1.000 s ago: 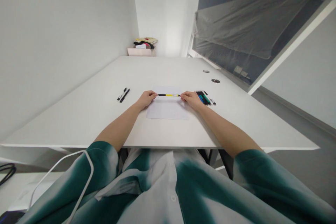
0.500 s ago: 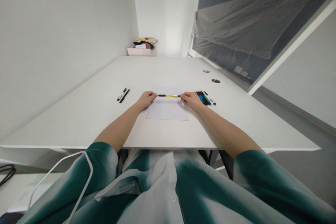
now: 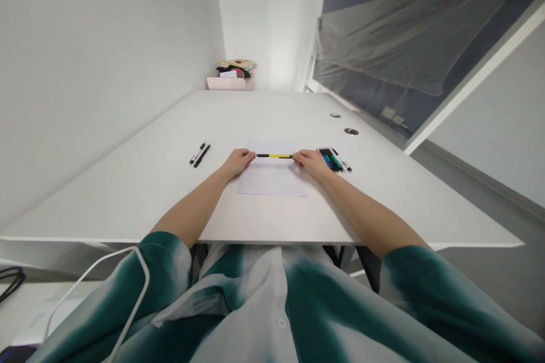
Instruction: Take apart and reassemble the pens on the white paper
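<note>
A black and yellow pen (image 3: 275, 156) lies level from left to right above a white sheet of paper (image 3: 272, 180). My left hand (image 3: 239, 162) pinches its black left end, and my right hand (image 3: 310, 162) pinches the other end. Just beside my right hand, several pens with black, blue and green parts (image 3: 331, 160) lie side by side on the table. Two pens, one white and black (image 3: 197, 153) and one black (image 3: 202, 156), rest to the left of my left hand.
The white table (image 3: 264, 116) carries two round metal grommets (image 3: 351, 131) at the right. A box with assorted items (image 3: 226, 84) stands at the far end. A dark panel under plastic film (image 3: 383, 39) is at the right, and a white cable (image 3: 142, 272) crosses the lower left.
The pen has turned slightly about its length between my fingers, so its clip shows differently. Both hands keep their hold in the same place.
</note>
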`<state>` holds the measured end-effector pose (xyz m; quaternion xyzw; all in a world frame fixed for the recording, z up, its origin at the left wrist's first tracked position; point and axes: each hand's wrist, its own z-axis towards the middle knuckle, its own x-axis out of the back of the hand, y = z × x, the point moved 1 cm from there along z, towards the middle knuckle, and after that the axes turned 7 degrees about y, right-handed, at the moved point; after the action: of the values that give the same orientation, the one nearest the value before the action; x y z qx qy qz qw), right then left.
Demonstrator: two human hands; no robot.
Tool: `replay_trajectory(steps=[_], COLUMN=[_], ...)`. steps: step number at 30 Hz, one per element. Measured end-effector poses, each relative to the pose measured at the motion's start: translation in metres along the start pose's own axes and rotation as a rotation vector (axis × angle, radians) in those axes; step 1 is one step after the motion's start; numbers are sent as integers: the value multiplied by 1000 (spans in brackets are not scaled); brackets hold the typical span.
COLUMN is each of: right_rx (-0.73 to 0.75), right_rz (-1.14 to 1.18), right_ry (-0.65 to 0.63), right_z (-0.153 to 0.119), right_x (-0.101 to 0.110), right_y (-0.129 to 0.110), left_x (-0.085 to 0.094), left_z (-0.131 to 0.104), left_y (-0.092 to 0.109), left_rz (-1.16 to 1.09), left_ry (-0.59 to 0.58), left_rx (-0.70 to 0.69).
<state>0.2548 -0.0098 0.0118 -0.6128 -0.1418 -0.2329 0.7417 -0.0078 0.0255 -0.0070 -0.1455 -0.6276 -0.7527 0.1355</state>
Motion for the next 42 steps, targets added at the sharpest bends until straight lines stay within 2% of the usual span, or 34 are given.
replay_trajectory(steps=[14,42], right_rx=[-36,-34], right_rz=[-65,-52], right_ry=[5,7], right_z=[-4,-1], right_x=[1,0], right_y=[-10,-7], left_x=[0,1], left_z=[-2,-3], left_y=[3,5], left_rz=[1,31], left_ry=[-3,14], left_rx=[-10,-24])
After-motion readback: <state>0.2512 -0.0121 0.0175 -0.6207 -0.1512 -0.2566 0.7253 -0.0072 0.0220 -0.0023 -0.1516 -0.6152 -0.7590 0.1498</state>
